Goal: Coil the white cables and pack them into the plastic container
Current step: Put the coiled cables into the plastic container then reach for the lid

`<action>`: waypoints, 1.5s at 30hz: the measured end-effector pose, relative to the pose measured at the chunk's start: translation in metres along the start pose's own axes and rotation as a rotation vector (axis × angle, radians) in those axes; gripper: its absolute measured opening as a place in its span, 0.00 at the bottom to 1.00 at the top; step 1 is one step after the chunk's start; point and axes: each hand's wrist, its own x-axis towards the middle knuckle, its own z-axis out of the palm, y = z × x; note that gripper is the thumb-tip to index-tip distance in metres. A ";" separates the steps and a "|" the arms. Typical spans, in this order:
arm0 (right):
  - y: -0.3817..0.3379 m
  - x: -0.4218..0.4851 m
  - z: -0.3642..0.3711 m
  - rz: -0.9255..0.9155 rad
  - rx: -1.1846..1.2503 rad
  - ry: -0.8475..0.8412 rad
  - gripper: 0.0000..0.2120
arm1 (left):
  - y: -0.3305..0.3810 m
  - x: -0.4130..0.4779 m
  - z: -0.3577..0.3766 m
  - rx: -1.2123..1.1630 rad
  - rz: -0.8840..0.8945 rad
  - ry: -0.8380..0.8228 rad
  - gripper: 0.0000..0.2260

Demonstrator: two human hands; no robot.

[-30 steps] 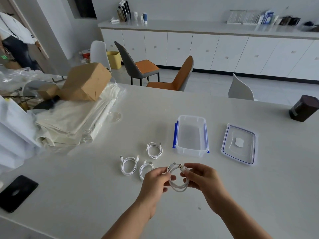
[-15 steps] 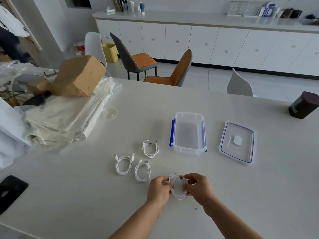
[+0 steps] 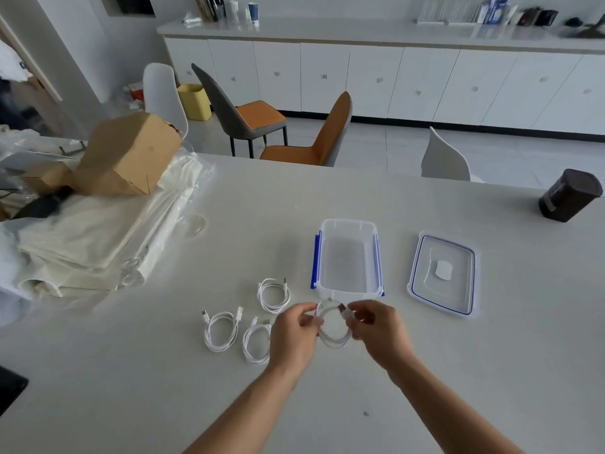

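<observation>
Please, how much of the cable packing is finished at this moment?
Done: three white cables lie coiled on the table. In hand: a fourth coil, held between the left hand and right hand. Left: the container is empty, its lid lies beside it, so all four coils need packing.

A single head-worn wide-angle camera is looking forward and down, close over the desk (image 3: 425,371), with cabinets (image 3: 393,80) far behind.
</observation>
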 end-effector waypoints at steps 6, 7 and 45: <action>-0.050 0.039 -0.024 -0.082 -0.044 0.077 0.02 | 0.059 0.040 0.004 0.040 0.111 0.015 0.06; -0.055 0.049 -0.027 -0.078 -0.057 0.079 0.03 | 0.066 0.049 0.007 0.074 0.118 0.026 0.07; -0.061 0.233 0.000 -0.223 -1.158 -0.296 0.16 | 0.063 0.175 0.121 0.890 0.091 -0.002 0.21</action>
